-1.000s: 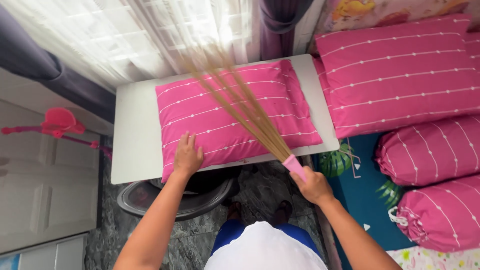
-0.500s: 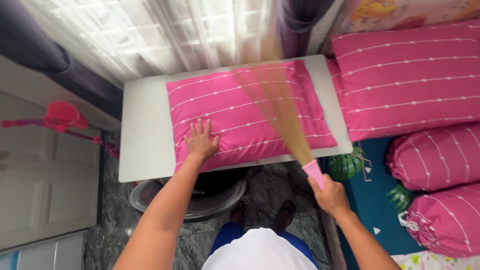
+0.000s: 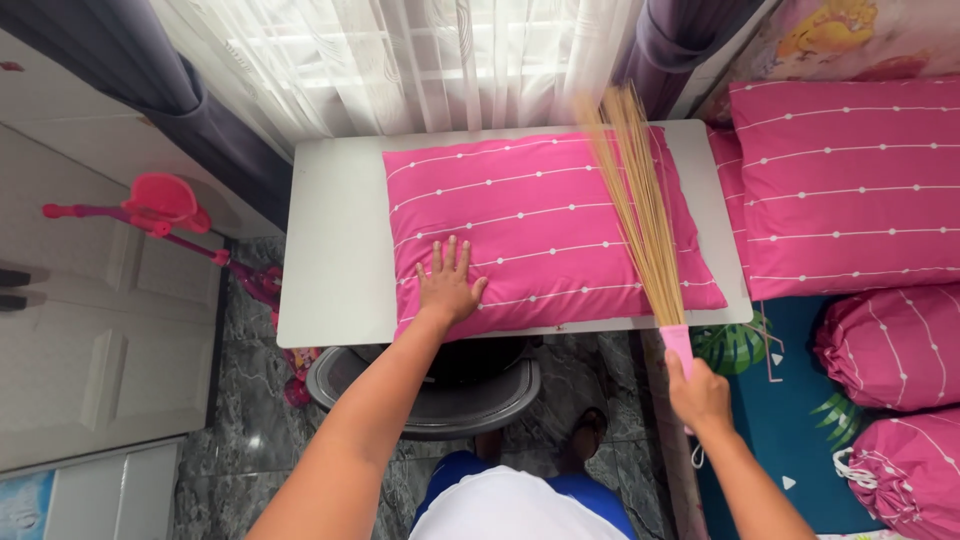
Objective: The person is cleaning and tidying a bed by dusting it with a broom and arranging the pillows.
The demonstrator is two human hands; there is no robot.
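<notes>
A pink pillow [image 3: 540, 230] with thin white dotted stripes lies flat on a small white table [image 3: 335, 260]. My left hand [image 3: 447, 288] presses flat on the pillow's near left part, fingers spread. My right hand [image 3: 697, 392] grips the pink handle of a stick broom [image 3: 642, 215]. Its straw bristles fan across the pillow's right side toward the curtain.
White sheer and purple curtains [image 3: 420, 60] hang behind the table. Another pink pillow [image 3: 850, 190] and two pink bolsters [image 3: 895, 350] lie on a bed to the right. A dark round chair [image 3: 440, 395] stands under the table. A pink toy [image 3: 160, 205] leans at the left by white cabinets.
The broom has swept from the pillow's middle to its right side. My left hand slid further onto the pillow. The view shifted, so the table sits more to the right.
</notes>
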